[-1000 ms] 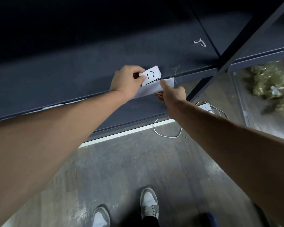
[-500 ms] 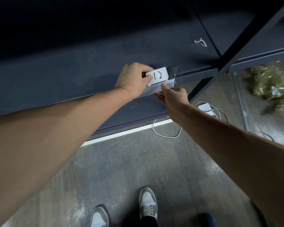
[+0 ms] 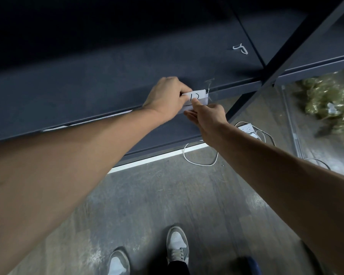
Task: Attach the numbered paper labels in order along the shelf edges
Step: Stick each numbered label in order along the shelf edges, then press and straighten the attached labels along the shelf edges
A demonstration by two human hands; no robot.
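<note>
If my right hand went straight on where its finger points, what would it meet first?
The label, marked 12; the forefinger of the right hand looks to be at it, with the shelf edge just behind. Contact is hard to judge.

Storeroom or stock area, by the look of it. Dark blue-grey metal shelf [image 3: 107,92] in a long run, with a steel upright [image 3: 302,34] between bays. Paper label [image 3: 199,94] marked 12 at the shelf's front edge, and a white paper strip [image 3: 87,122] along the same edge to the left. Worn, scuffed grey floor [image 3: 167,195]. Power strip [image 3: 246,128] and loose white cable [image 3: 199,164] lie on the floor under the rack. Heap of crinkled yellowish wrapping [image 3: 330,100] sits on the floor right of the upright.
</note>
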